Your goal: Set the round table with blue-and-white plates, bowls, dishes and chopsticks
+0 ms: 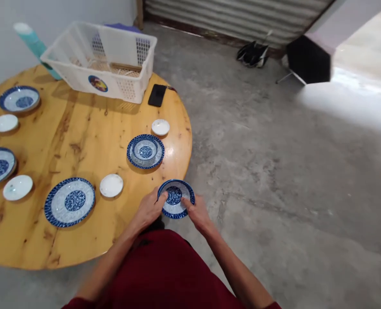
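Note:
A blue-and-white patterned plate [177, 210] is held in front of my body, just off the table's right front edge. My left hand [152, 207] grips its left rim with the thumb over the top. My right hand [196, 210] closes on the opposite rim in the same way, its fingers hidden underneath. Beyond it on the table lies another blue-rimmed plate [132, 154] with a smaller patterned dish [145, 151] seemingly resting on it. A small white dish [160, 127] sits behind that pair. Left of my hands are a white dish [111, 186] and a larger blue-and-white plate [56, 210].
The round wooden table [90, 159] also bears a white plastic basket [116, 86], a black phone [157, 95], a teal bottle-like object [32, 45] and several dishes at left. Concrete floor [274, 193] lies to the right, with a black umbrella-like object [309, 60] by the shutter [242, 19].

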The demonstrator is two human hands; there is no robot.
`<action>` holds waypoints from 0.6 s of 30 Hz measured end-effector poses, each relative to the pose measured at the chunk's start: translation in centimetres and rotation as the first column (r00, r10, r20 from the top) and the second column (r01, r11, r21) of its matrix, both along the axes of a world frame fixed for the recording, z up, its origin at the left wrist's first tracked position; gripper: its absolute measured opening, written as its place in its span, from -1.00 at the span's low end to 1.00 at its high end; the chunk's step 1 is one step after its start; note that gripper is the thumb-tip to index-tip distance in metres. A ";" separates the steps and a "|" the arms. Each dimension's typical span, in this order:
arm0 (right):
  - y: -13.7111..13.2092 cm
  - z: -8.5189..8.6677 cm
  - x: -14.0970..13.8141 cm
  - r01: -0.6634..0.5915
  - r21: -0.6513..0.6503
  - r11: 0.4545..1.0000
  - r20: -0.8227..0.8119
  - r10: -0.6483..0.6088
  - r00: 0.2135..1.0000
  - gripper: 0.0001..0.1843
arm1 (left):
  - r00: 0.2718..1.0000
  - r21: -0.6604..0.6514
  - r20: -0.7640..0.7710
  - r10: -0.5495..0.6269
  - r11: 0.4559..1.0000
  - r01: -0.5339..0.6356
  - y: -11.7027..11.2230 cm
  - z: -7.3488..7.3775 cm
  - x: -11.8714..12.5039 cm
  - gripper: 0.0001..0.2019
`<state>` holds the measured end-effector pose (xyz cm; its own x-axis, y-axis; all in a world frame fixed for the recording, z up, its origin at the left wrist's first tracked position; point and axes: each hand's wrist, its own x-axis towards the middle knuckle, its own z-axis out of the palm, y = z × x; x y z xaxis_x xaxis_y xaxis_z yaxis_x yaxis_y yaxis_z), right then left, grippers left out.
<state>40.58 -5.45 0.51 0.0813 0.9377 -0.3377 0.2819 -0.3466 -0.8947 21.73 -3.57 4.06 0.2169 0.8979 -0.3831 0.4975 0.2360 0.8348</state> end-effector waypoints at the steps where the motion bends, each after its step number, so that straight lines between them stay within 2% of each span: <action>1: 1.3 0.3 -0.1 -0.009 -0.008 1.000 -0.012 0.008 1.000 -0.73 | 1.000 0.016 -0.017 -0.011 1.000 0.011 1.1 0.5 -0.3 -0.56; 4: 5.2 0.9 -1.2 -0.055 -0.012 0.998 -0.054 0.055 0.997 -0.73 | 0.995 0.073 -0.102 -0.017 0.997 0.025 3.9 1.8 -1.6 -0.59; 8: 9.6 1.6 -3.4 -0.138 0.013 0.990 -0.090 0.139 0.986 -0.72 | 0.952 0.080 -0.305 -0.008 0.996 0.034 6.9 2.7 -3.7 -0.64; 12: 13.7 2.3 -5.3 -0.243 0.061 0.968 0.009 0.243 0.970 -0.73 | 0.873 0.051 -0.487 0.044 0.998 -0.022 9.4 3.0 -5.1 -0.67; 14: 15.6 2.4 -6.0 -0.296 0.085 0.951 0.066 0.291 0.954 -0.76 | 0.843 0.056 -0.532 0.082 0.997 -0.061 10.6 3.2 -5.5 -0.67; 18: 19.0 2.2 -6.9 -0.369 0.102 0.924 0.143 0.354 0.924 -0.78 | 0.829 0.083 -0.532 0.170 0.985 -0.149 12.7 3.0 -6.1 -0.66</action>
